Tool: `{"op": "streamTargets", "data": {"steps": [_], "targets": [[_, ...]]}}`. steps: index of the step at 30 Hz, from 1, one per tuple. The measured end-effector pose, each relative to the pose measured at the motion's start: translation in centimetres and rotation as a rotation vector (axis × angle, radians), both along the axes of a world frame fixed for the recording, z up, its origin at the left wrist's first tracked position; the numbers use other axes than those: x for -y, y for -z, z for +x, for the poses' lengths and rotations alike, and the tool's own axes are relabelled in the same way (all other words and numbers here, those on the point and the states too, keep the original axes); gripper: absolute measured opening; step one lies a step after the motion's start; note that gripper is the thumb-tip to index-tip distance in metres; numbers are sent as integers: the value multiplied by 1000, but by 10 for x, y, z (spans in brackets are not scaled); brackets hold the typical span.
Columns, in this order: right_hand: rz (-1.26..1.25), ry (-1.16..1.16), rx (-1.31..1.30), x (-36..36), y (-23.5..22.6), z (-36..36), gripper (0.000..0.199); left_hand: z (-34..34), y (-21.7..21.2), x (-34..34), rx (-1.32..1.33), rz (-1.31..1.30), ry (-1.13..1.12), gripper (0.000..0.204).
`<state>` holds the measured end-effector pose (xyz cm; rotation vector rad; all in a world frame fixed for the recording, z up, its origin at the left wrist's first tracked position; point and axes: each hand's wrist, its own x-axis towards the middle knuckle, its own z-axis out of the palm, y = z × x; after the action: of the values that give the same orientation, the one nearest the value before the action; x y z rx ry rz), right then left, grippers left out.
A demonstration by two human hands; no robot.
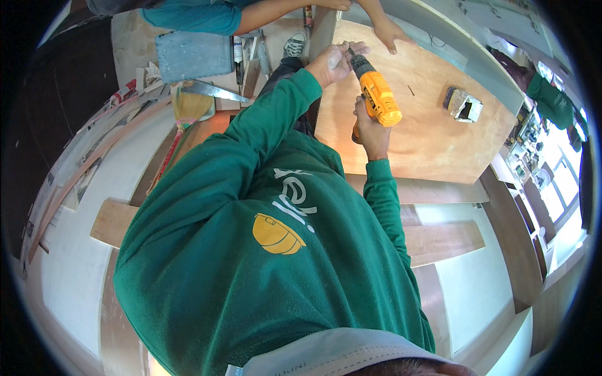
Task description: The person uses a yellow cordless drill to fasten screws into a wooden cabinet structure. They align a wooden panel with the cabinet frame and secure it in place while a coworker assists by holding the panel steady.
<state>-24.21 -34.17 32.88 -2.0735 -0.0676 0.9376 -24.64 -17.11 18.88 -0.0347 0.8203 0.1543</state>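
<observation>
Orange and black, the drill (379,97) sits above the wooden panel (433,141), my right hand (374,133) wrapped round its handle. My left hand (337,64) is up at the drill's nose; I can't tell whether its fingers pinch anything. I'd judge the fastening under way, not finished: one dark screw-like piece (411,91) lies loose near a small carton (461,100), and I make out no clearly driven fixing. A co-worker's hand (387,34) is at the panel's far edge.

Both arms (276,116) forward, left fingers (359,47) partly extended, right fingers (360,108) curled
</observation>
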Motion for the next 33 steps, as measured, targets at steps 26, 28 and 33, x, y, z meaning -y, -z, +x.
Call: {"op": "streamTargets", "data": {"steps": [26,28,33], "targets": [[-193,-361,48,-72,-12,51,27,-2,55,-17,-40,259,50,24],[-208,-359,24,-74,-15,51,28,0,51,-18,-77,257,92,26],[-156,-382,149,-76,-9,51,26,4,54,-22,-101,235,105,27]]}}
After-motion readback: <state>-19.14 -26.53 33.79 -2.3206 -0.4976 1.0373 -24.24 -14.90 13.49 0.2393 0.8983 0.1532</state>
